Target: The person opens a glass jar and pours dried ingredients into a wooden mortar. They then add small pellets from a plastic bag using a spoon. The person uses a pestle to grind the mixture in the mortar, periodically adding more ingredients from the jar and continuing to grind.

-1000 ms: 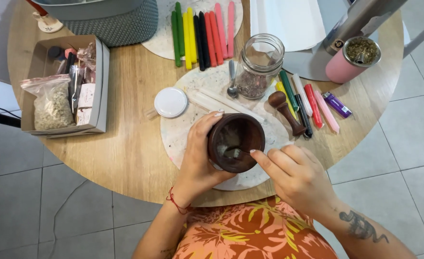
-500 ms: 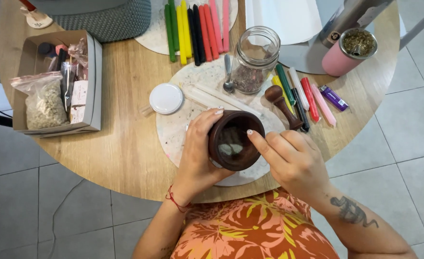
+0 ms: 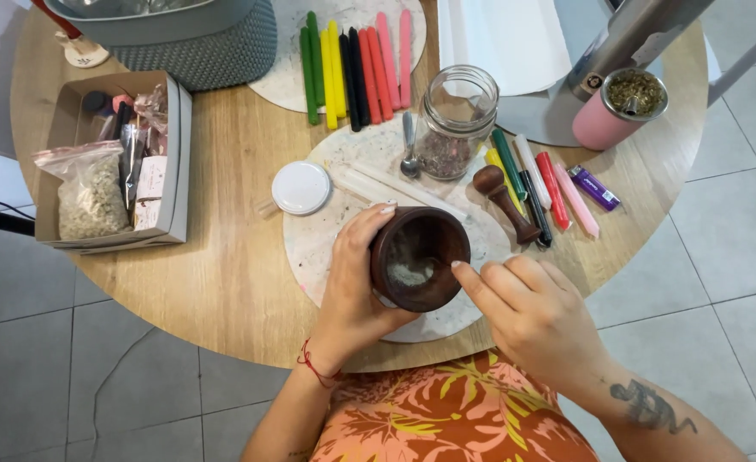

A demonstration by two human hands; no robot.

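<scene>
We see our left hand (image 3: 357,291) wrapped around the side of a dark wooden mortar (image 3: 419,257), fingers curled over its far wall and thumb on the near side, so the grip is closed firmly on it. The mortar stands on a pale speckled round mat (image 3: 327,244) near the front edge of the round wooden table (image 3: 233,257), tilted a little toward us, with some pale greyish powder lying in its bottom. Our right hand (image 3: 536,316) comes in from the right with the fingers loosely bent; the forefinger tip touches the mortar's rim, and the hand holds nothing.

Just beyond the mortar on the same mat lie a white candle (image 3: 395,190), a wooden pestle (image 3: 504,201) on its side, a metal spoon (image 3: 409,154) and an open glass jar (image 3: 455,120) with dark dried matter at its bottom. A white jar lid (image 3: 301,187) rests at the mat's left edge. To the right of the jar several coloured candles (image 3: 540,184) lie side by side, and a purple lighter (image 3: 594,188) sits near the table's right edge. A second row of candles (image 3: 357,60) in green, yellow, black, red and pink lies on another mat at the far edge. A cardboard box (image 3: 173,171) with small bags stands at the left edge, and a pink cup (image 3: 605,124) filled with green herb stands at the far right.
</scene>
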